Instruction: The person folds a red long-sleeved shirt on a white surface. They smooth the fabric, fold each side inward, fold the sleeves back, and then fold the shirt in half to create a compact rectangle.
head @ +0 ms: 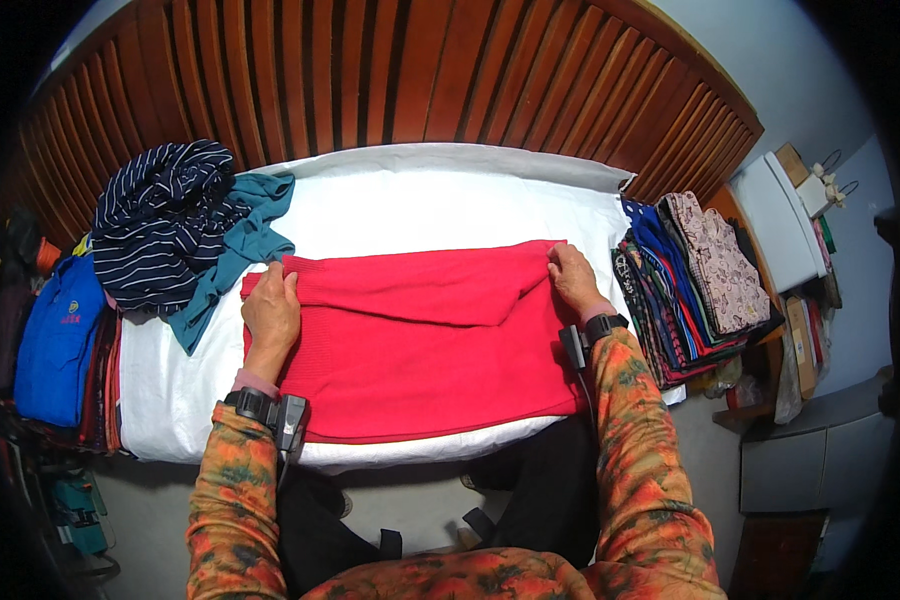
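Note:
A red knitted garment [427,360], seemingly a sweater, lies flat on a white sheet [420,195] in front of me. Its ribbed band runs down the left side, and a folded sleeve-like part crosses its upper half. My left hand [271,311] pinches the upper left corner between thumb and fingers. At the upper right corner, my right hand [574,277] grips the fabric edge. The underside of the garment is hidden.
A striped navy garment [165,225] and a teal cloth [259,225] lie heaped at left, beside a folded blue shirt [60,337]. Folded clothes [690,277] are stacked at right. A slatted wooden headboard [405,75] rises behind; a white box [780,217] stands far right.

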The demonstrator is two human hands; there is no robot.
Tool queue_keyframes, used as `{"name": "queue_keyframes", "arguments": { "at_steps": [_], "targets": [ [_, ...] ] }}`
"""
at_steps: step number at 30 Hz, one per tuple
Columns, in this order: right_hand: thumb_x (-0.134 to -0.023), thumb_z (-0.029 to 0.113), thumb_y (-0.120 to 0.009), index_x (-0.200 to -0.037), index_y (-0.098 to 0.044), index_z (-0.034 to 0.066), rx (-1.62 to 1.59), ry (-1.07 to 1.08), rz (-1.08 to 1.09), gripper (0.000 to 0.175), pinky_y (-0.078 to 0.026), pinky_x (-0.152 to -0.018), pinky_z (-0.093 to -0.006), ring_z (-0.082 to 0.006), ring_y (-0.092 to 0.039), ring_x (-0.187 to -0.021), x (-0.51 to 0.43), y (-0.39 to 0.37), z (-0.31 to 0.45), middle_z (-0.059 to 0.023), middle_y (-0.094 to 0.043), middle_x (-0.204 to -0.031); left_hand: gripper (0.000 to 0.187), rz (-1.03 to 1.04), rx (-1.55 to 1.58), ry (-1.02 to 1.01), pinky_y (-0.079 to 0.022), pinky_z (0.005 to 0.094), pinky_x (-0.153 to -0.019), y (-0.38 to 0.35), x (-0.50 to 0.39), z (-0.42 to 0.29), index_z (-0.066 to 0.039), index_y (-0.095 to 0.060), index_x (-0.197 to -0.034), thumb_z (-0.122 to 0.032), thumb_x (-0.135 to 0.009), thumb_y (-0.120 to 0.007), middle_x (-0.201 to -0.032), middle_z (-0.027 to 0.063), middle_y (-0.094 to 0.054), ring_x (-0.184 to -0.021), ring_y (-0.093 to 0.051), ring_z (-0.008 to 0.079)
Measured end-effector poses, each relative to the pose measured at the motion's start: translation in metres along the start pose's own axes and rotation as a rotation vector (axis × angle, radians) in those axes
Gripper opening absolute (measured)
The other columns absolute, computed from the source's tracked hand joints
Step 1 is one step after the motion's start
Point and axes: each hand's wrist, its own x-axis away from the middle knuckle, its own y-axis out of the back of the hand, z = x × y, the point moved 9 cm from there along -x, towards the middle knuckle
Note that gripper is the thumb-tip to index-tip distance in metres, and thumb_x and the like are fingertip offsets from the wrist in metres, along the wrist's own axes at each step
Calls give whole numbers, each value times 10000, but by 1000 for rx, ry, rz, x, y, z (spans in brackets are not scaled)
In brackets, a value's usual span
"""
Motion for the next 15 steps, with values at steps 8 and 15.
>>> {"name": "queue_keyframes", "arguments": {
  "at_steps": [8,15],
  "targets": [
    [-833,26,-634,-1079,-601,76,141,172,-59,254,-511,-859,-462,-378,-603,-1011,19,32,63,-146,-637,-1032,209,-24,-31,-21,-540,487,-692,-3,-3,3,-47,-548,-1008,-240,-972,-622,-933,152,-677,-842,-680,377],
    [-786,-54,-606,-1125,-593,63,-77,289,11,359,-496,-909,-446,-366,-570,-1067,46,29,105,-138,-609,-1093,266,-105,-49,12,-546,470,-739,21,-1,-9,-44,-538,-1088,-150,-905,-700,-1102,159,-546,-1000,-613,360]
  ]
}}
